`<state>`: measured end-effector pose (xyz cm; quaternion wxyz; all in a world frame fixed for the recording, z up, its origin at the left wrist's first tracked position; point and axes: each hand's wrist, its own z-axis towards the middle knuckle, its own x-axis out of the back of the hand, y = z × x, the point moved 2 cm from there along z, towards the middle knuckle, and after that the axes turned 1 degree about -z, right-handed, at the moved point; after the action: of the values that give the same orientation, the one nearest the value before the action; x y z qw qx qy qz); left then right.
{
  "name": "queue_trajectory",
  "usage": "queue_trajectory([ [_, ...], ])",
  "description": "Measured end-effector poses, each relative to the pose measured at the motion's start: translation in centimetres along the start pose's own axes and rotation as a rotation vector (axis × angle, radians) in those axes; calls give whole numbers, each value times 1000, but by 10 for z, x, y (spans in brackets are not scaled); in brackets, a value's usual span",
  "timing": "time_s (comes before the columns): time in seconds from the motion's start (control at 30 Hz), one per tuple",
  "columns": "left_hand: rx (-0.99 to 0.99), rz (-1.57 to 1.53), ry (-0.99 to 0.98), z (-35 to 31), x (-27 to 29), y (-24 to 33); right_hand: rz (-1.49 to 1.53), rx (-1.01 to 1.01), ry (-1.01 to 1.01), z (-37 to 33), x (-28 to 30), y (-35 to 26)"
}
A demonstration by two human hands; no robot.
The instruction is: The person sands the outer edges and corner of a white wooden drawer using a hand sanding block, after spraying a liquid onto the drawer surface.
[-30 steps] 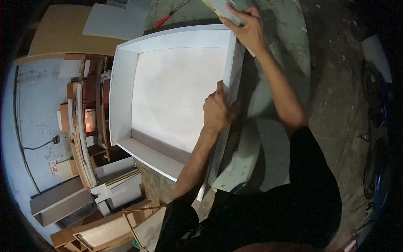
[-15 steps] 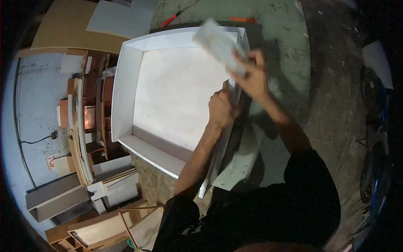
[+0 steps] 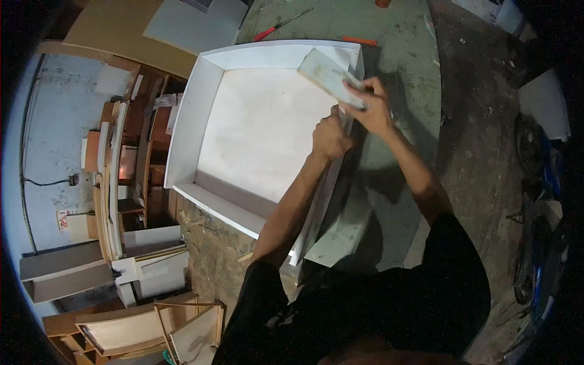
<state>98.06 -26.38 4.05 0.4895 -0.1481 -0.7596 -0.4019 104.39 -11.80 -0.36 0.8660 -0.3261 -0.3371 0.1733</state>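
Note:
A large white box (image 3: 252,131), shallow and open-topped like a drawer, rests on the greenish work surface. My left hand (image 3: 330,137) is closed in a fist at its right side wall. A small brownish end shows above that fist, but what the fingers hold is hidden. Just above and to the right, my right hand (image 3: 371,109) grips a pale, flat rectangular block (image 3: 328,74) with worn, stained faces. The block is tilted over the box's far right corner, close to the left hand's thumb.
Beyond the box, a red-handled screwdriver (image 3: 267,31) and an orange tool (image 3: 359,41) lie on the green work surface (image 3: 407,73). Wooden boards and shelving (image 3: 131,152) stand at the left. Cabinet pieces (image 3: 140,328) sit at the lower left, a blue vehicle (image 3: 547,176) at the right.
The view has shifted slightly. The block in my right hand has come down a little and shows more sharply. My left hand stays closed at the box's right wall.

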Motion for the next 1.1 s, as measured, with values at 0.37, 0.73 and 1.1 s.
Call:
queue_trajectory([
  [0.37,-30,-2,131,-56,-12,4,269,-275,335,110,51,70],
  [0.73,-93,62,136,-55,-13,14,-62,-192,281,142,25,123],
  [1.1,-99,93,98,-51,-16,6,-211,47,312,104,11,87],
])
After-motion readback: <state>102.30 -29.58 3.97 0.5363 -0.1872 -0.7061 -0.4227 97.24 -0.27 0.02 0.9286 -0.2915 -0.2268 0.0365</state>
